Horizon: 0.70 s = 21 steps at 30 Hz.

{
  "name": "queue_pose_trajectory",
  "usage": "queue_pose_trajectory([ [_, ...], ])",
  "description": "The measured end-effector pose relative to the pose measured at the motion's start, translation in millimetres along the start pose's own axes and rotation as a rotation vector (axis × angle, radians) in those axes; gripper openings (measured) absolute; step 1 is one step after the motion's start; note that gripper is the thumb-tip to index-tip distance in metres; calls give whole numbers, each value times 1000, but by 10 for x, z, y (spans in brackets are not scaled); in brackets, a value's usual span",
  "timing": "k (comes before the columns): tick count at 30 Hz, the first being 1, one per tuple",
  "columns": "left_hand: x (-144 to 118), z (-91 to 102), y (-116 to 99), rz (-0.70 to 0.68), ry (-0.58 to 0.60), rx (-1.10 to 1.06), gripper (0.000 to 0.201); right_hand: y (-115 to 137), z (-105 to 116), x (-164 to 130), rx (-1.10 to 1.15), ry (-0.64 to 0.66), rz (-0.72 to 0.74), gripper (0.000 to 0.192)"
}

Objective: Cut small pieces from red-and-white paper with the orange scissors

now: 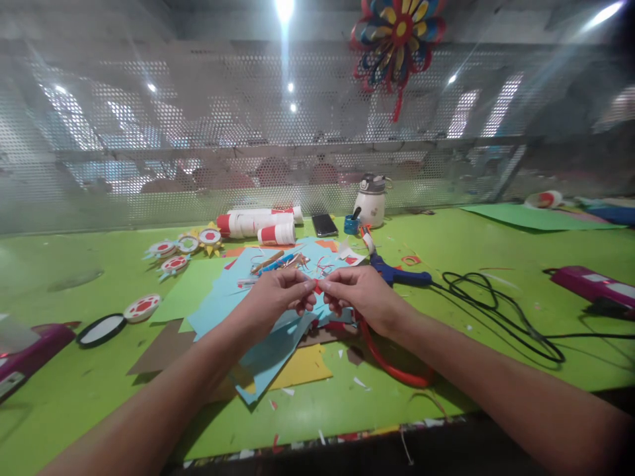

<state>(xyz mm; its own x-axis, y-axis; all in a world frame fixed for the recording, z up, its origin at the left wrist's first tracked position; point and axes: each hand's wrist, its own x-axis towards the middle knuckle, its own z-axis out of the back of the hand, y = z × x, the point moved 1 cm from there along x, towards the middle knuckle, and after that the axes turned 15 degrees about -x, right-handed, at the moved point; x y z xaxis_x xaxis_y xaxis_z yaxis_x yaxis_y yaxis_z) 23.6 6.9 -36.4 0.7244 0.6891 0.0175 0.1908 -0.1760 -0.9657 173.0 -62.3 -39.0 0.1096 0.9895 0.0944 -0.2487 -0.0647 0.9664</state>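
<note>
— Where's the red paper strip (317, 285) from here?

— I see it pinched between both hands, held just above the blue paper sheets (268, 311) on the tabletop (446, 238). My left hand (280, 297) has its fingers (303, 291) closed on the strip's left end; the right hand (362, 297) grips the right end.

— Long axis?

— Roughly left to right, spanning the small gap between the two sets of fingertips. Both hands are equally near, touching it.

— Anything close by?

— The blue glue gun (397, 272) lies just beyond my right hand, its black cord (496, 304) trailing right. The strip itself is small; I can't tell its exact shape.
</note>
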Motion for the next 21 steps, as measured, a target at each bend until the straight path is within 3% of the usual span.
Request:
queue_pose_trajectory([
  [21,8,38,-8,98,-36,-104,17,-69,10,47,1,-73,-24,21],
])
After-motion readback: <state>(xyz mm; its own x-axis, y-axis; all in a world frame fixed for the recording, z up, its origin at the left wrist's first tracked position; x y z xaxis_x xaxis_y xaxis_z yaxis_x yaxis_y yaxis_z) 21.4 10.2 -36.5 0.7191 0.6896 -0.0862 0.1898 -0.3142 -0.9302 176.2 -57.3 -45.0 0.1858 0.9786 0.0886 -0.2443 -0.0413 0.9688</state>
